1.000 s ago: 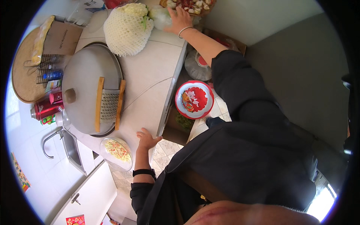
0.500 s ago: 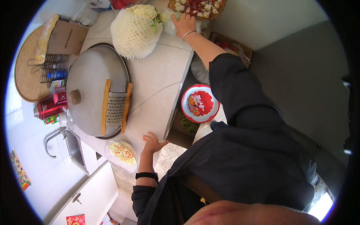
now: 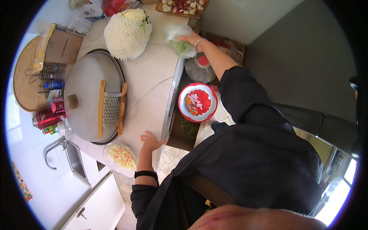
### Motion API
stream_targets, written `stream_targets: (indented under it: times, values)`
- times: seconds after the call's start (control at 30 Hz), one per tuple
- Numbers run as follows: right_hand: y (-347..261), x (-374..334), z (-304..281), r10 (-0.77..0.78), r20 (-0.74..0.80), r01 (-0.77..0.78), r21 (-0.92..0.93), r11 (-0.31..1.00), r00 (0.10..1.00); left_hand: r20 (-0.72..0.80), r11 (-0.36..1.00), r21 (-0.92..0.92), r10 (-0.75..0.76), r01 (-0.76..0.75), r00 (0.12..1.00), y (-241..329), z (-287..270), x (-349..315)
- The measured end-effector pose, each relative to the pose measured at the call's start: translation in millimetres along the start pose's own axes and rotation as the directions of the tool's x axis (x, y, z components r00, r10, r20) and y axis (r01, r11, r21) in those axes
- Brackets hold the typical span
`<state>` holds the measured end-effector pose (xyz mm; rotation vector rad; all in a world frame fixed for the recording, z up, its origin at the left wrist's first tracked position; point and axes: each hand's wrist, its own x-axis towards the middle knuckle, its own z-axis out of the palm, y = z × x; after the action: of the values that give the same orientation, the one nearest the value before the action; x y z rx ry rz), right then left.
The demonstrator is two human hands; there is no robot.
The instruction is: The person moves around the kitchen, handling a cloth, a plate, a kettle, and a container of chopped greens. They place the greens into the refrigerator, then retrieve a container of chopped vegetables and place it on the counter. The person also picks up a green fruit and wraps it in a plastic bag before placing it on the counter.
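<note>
My right hand (image 3: 191, 39), with a bracelet at the wrist, grips a clear plastic bag (image 3: 180, 49) holding something pale green. It is at the counter's far right edge. My left hand (image 3: 150, 141) hovers by the near edge with fingers spread, holding nothing. Nearest to it is a clear bowl (image 3: 132, 165) of shredded vegetables. A grater (image 3: 112, 108) with wooden side rails rests on a large metal lid (image 3: 86, 80). Farther back, a cauliflower (image 3: 127, 36) sits in a white foam net beside the bag.
A red and white floral basin (image 3: 197, 102) stands below the counter edge, next to a large clear jug (image 3: 200, 71). A basket of garlic (image 3: 184, 7) is at the far end. To the left are a red thermos (image 3: 48, 119) and a sink (image 3: 74, 155).
My right hand has drawn the plastic bag from beside the cauliflower toward the counter's right edge. My left hand stays spread near the counter's near edge.
</note>
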<state>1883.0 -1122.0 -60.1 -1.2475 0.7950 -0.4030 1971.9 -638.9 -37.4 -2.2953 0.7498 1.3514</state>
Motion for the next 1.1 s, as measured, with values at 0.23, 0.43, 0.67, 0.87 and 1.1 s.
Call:
stream_targets:
  times: [0.23,0.43,0.67,0.87,1.1]
  values:
    - [80.6,-89.0,41.0,0.064,0.322,-0.287,0.715,0.637,0.945,0.010,0.999,0.049,-0.021,0.020,1.000,-0.7,2.3,7.1]
    - [91.5,-198.2,72.1,-0.010,0.426,-0.343,0.742,0.577,0.905,-0.108,0.987,-0.117,0.094,-0.106,0.990,-19.3,2.9,13.3]
    - [81.0,-329.4,107.3,-0.167,0.708,-0.537,0.648,0.541,0.686,-0.587,-0.310,-0.809,0.443,-0.499,0.678,59.1,41.5,-93.9]
    - [35.1,-401.1,141.8,-0.075,0.569,-0.156,0.347,0.925,0.819,-0.532,-0.472,-0.831,0.520,-0.294,0.668,54.1,61.1,-176.7]
    - [18.3,-437.8,186.4,-0.361,0.137,0.330,0.203,0.922,0.922,-0.693,-0.190,-0.719,0.269,-0.668,0.669,62.2,63.8,-181.0]
